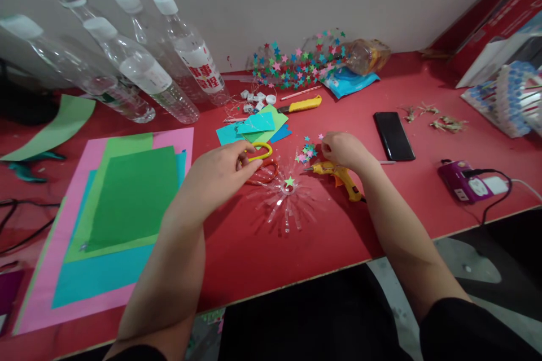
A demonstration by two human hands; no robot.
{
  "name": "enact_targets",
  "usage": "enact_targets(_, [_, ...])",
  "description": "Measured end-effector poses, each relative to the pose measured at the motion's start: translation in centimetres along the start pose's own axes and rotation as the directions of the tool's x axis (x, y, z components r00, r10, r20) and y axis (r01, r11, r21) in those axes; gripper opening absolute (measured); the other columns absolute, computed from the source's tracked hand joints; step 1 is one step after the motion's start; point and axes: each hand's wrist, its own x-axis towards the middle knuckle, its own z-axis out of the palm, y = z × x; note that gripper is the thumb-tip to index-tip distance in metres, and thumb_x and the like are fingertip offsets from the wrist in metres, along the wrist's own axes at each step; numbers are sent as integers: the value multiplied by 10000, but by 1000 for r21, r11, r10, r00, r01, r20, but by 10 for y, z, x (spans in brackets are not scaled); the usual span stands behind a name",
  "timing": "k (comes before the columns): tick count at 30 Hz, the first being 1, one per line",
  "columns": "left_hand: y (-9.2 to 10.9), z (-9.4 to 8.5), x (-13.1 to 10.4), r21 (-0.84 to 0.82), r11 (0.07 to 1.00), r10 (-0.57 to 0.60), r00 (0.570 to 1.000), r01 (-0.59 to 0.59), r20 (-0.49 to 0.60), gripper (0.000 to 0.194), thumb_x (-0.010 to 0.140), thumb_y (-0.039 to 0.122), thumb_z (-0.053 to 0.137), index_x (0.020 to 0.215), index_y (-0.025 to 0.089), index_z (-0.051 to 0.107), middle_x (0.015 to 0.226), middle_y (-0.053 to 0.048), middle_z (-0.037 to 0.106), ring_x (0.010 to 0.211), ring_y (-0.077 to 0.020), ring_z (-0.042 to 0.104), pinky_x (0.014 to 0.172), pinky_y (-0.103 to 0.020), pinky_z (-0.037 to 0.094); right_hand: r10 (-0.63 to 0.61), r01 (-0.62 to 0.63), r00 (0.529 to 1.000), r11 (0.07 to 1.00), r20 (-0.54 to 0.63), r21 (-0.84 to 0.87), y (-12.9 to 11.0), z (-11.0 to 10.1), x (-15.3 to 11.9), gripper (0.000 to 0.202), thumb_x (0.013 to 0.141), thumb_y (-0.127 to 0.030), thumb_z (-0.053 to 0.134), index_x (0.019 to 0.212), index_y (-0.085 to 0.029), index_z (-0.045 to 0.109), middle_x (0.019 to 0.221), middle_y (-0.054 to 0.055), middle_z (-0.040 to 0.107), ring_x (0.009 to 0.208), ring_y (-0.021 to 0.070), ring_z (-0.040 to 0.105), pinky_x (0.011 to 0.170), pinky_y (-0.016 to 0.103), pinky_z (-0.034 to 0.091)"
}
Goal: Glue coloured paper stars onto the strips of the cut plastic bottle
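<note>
On the red table lies a clear plastic piece (288,208) cut into strips that fan outward, with a light green star (289,181) at its centre. My left hand (224,172) is at the handles of the scissors (271,169), one yellow and one red; its thumb and fingers are apart. Beyond the clear piece is a small pile of coloured stars (305,152). My right hand (342,149) is beside that pile, above the yellow glue gun (339,172), with its fingers curled together; whatever they hold is hidden.
Plastic bottles (148,70) stand at the back left, beyond stacked coloured paper (131,197). A yellow cutter (305,104) and more stars lie at the back. A phone (394,136) and a purple power adapter (466,183) are at the right.
</note>
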Motion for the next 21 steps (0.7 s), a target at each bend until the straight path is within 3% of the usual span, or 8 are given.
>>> enact_targets(4, [4, 4, -2, -122, 988, 90, 993, -99, -78, 236, 869, 390, 577, 1000, 230, 691, 883, -22, 718, 712, -166, 622, 633, -286, 413, 16, 3, 994, 985, -106, 171, 2, -10, -5, 166, 822, -183, 505, 837, -154, 669, 922, 90, 705, 792, 169, 617, 662, 268, 397])
enact_targets(7, [14, 12, -4, -253, 949, 153, 975, -190, -161, 184, 874, 344, 585, 947, 218, 699, 913, -19, 727, 729, -144, 619, 666, -274, 438, -17, 100, 979, 907, -203, 409, -12, -23, -15, 214, 896, -285, 468, 922, -168, 644, 908, 51, 698, 817, 144, 630, 719, 263, 461])
enact_targets(10, [29, 21, -6, -378, 886, 212, 959, -269, -186, 149, 877, 309, 592, 892, 209, 702, 877, -13, 722, 742, -137, 616, 682, -264, 455, -46, 362, 911, 564, -409, 743, -38, -32, -29, 127, 857, -298, 576, 813, -191, 628, 808, 18, 663, 774, 146, 622, 727, 295, 489])
enact_targets(12, [36, 26, -8, -446, 850, 217, 957, -281, -190, 152, 882, 285, 578, 867, 198, 702, 860, -20, 720, 768, -145, 626, 692, -263, 467, -77, 528, 807, 537, -585, 658, -57, -34, -39, 101, 859, -235, 581, 768, -207, 616, 818, 12, 647, 794, 144, 617, 748, 307, 492])
enact_targets(14, [41, 29, -10, -488, 827, 202, 957, -280, -207, 166, 888, 288, 568, 883, 191, 703, 871, -32, 718, 799, -159, 634, 697, -267, 477, -182, 642, 670, 628, -719, 439, -72, -33, -48, 82, 870, -178, 560, 837, -216, 626, 874, 28, 664, 844, 156, 618, 779, 324, 493])
enact_targets(17, [44, 32, -12, -491, 823, 191, 953, -285, -234, 186, 896, 320, 561, 885, 187, 691, 853, -37, 701, 784, -166, 629, 677, -269, 474, -305, 679, 511, 716, -803, 161, -85, -27, -56, 125, 861, -128, 557, 934, -209, 617, 931, 63, 676, 860, 179, 609, 760, 338, 492])
enact_targets(19, [44, 31, -13, -483, 822, 200, 947, -302, -252, 200, 909, 319, 539, 835, 192, 675, 817, -30, 689, 763, -162, 621, 691, -272, 471, -324, 672, 486, 733, -812, 110, -88, -24, -59, 141, 856, -125, 569, 964, -207, 610, 949, 73, 681, 855, 186, 606, 755, 343, 489])
enact_targets(21, [44, 30, -14, -486, 814, 209, 942, -317, -263, 224, 922, 299, 509, 787, 199, 657, 790, -23, 683, 756, -159, 615, 721, -279, 471, -317, 686, 501, 713, -806, 146, -89, -25, -61, 139, 859, -134, 581, 975, -205, 612, 962, 73, 686, 872, 182, 613, 777, 338, 492])
